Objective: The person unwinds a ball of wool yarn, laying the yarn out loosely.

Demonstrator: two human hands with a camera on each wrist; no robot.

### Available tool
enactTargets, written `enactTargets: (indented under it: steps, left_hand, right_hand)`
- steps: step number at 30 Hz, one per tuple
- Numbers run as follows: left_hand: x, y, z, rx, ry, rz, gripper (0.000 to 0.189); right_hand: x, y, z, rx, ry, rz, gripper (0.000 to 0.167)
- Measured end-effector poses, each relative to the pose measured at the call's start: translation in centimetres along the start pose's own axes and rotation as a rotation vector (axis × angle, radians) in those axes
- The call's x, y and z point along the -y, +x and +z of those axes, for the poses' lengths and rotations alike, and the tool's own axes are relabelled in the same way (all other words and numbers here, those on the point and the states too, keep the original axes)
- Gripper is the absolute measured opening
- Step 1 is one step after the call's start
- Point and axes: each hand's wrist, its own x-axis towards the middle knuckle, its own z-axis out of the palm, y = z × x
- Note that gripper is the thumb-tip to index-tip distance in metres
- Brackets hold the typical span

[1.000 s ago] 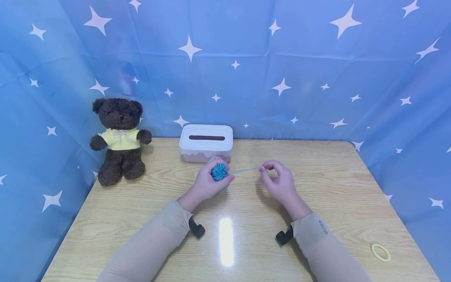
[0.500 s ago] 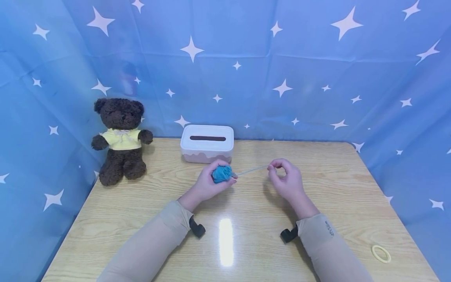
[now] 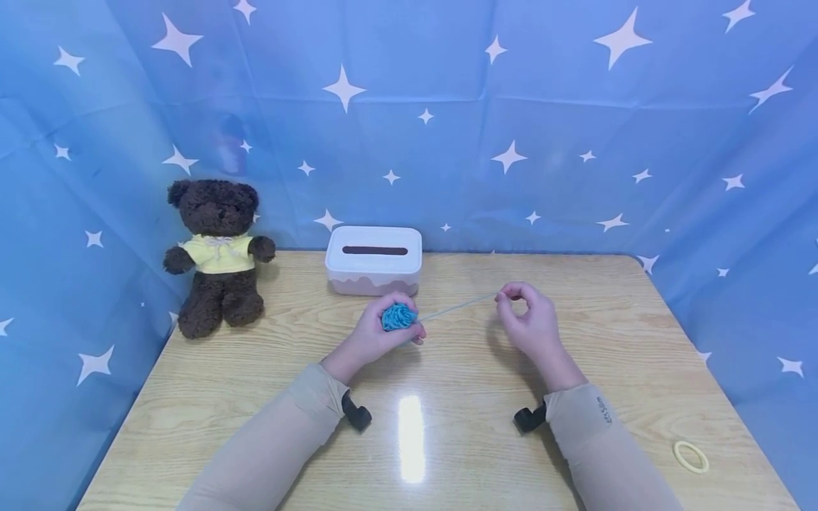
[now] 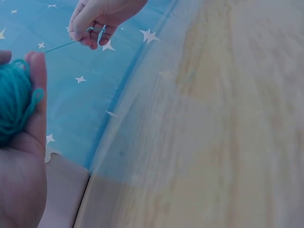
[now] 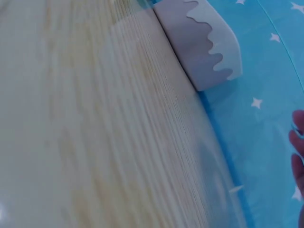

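My left hand (image 3: 369, 332) grips a teal ball of yarn (image 3: 398, 316) above the table, just in front of the tissue box. A strand of yarn (image 3: 461, 305) stretches taut from the ball up to the right. Its other end is pinched between thumb and fingertips of my right hand (image 3: 535, 325). Seen from the left wrist, the yarn ball (image 4: 13, 102) fills the left edge with loose loops on it, and some strand crosses the fingers of the right hand (image 4: 107, 14). Only a few right fingertips (image 5: 298, 142) show in the right wrist view.
A tissue box (image 3: 373, 260) with a white lid stands at the table's back. A brown teddy bear (image 3: 224, 305) in a yellow shirt sits at the left. A pale yellow ring (image 3: 679, 461) lies near the front right. A blue starry curtain (image 3: 447, 184) hangs behind the table (image 3: 639, 341).
My right hand has moved to the right and slightly away, so the strand between the hands is longer. The yarn ball has turned within my left hand, which stays nearly in place.
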Motion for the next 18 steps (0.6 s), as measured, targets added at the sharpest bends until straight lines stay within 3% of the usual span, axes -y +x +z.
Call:
enactTargets:
  steps: [5,8,12,18]
  left_hand:
    - [-0.1,0.0,-0.1,-0.068,0.103,0.008,0.029]
    - [-0.1,-0.1,-0.2,-0.085,0.091,-0.025,0.034]
    - [-0.2,-0.1,-0.1,-0.055,0.0,-0.045,0.043]
    - [-0.1,-0.1,-0.1,-0.039,0.052,-0.019,0.024]
  right_hand:
    - [-0.3,0.2,-0.3,-0.006,-0.026,0.033,0.007]
    - [-0.5,0.2,-0.5,-0.015,-0.034,0.07,0.008]
    - [-0.8,0.3,-0.8,-0.027,-0.048,0.115,0.01]
    - [-1.3,0.4,-1.3,-0.024,-0.086,0.164,0.016]
